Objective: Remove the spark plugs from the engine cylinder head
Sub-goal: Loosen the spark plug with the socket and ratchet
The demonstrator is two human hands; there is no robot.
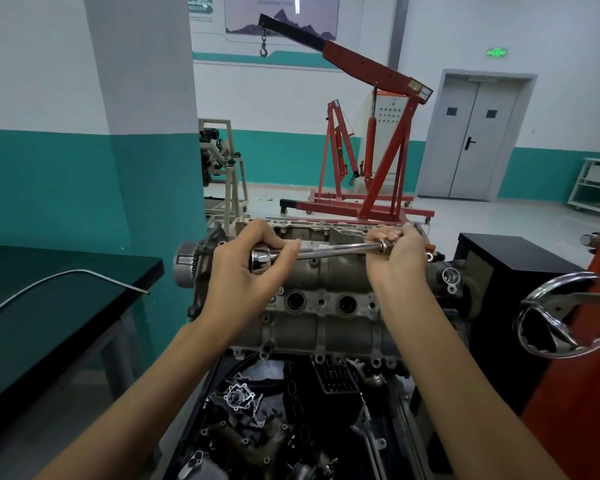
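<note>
Nearest, below both grips, two open plug wells (pixel 321 303) show in the cylinder head (pixel 326 327). Above them the left hand (pixel 248 268) curls round the ratchet head (pixel 261 260) and the right hand (pixel 397 252) pinches the extension's (pixel 336 250) far end. Likely assembling the tool; next, lower it squarely into a well. No plug is visible.

Both hands (pixel 321 258) grip a ratchet wrench (pixel 326 251) above the cylinder head (pixel 326 306)
</note>
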